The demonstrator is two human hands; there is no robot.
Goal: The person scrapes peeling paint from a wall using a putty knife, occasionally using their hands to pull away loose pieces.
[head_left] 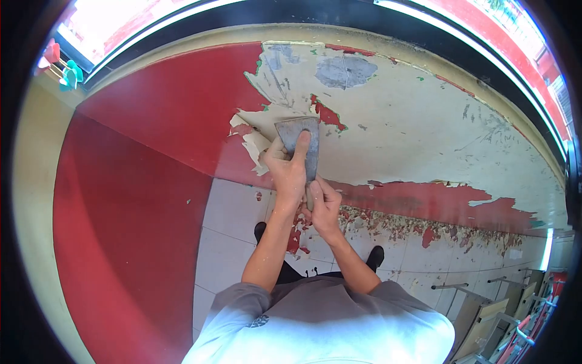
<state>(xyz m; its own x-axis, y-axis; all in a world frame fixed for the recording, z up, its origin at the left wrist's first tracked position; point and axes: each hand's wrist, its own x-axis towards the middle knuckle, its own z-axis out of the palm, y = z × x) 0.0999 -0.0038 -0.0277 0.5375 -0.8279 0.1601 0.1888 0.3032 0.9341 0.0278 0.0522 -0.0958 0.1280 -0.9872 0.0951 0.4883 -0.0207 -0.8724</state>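
A wide metal paint scraper [311, 155] is pressed against the wall, its blade edge up on the stripped area. My left hand [288, 170] is closed on the blade, thumb flat along its face and fingers behind it. Lower down, my right hand [325, 206] wraps round the scraper's handle, which is mostly hidden by the fingers. A loose, curling flap of paint [253, 144] hangs off the wall just left of my left hand. Red paint [194, 91] covers the wall to the left; pale stripped wall [400, 133] stretches to the right, with a small red patch [329, 114] near the blade.
Paint flakes [424, 233] litter the tiled floor [224, 212] along the wall's foot. Folded chairs or desks [485, 321] stand at the lower right. A window ledge [364, 33] runs above the wall. A green pinwheel-like object [71, 75] is at upper left.
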